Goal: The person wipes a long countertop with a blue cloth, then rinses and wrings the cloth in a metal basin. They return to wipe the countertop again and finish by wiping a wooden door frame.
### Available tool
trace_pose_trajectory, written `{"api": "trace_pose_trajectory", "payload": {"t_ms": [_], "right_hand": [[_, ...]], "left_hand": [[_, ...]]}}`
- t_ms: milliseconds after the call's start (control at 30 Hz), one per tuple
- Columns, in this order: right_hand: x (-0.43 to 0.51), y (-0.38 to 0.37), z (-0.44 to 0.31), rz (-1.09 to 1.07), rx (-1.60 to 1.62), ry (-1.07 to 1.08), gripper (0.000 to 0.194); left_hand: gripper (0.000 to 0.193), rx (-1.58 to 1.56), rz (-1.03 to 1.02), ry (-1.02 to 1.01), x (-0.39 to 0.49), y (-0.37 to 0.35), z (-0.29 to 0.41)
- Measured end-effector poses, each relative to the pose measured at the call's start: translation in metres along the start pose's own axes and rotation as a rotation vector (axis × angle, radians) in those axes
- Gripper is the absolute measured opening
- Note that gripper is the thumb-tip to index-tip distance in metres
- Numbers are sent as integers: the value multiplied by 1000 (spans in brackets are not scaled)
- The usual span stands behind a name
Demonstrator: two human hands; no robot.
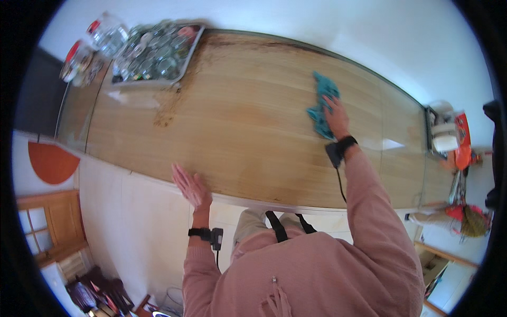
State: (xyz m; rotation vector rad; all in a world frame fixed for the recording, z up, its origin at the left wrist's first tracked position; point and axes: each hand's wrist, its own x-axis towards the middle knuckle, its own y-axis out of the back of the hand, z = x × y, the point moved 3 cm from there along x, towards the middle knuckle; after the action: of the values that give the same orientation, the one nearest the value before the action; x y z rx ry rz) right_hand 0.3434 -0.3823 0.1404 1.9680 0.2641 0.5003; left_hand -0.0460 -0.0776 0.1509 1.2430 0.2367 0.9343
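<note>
My right hand (336,117) is on a crumpled teal cloth (325,103), pressing it against the wood-grain tabletop (245,119) on the right half. Part of the cloth spreads out beyond the fingertips towards the wall. My left hand (193,186) holds nothing and is at the table's front edge, fingers stretched out. Whether its palm touches the edge cannot be made out. Dark brown stains (168,105) mark the top beside a metal tray (186,65), and more run along the back edge.
Glass jars (164,51) crowd the tray at the back left. Two red-lidded clear jars (107,37) (79,59) stand beside it. At the right end are white rolls (443,136) in a dark holder and a red package (462,134). A cable runs from each wrist strap.
</note>
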Motion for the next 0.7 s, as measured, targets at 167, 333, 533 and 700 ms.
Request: {"api": "trace_pose_trajectory", "payload": {"t_ms": [167,333,533,700], "right_hand": [[-112,94,139,89,-123,-342,37],[-112,84,180,257,-137,-480,36],[-13,45,162,342,-179,-402,36],[110,-22,65,216,-9,-162,37]], "left_hand": [[54,-4,35,-66,0,0,1],[52,29,-12,-54,1,-1,1],[52,52,-46,-25,3,-3,3],[52,65,-63,2,3,-5,-2]]}}
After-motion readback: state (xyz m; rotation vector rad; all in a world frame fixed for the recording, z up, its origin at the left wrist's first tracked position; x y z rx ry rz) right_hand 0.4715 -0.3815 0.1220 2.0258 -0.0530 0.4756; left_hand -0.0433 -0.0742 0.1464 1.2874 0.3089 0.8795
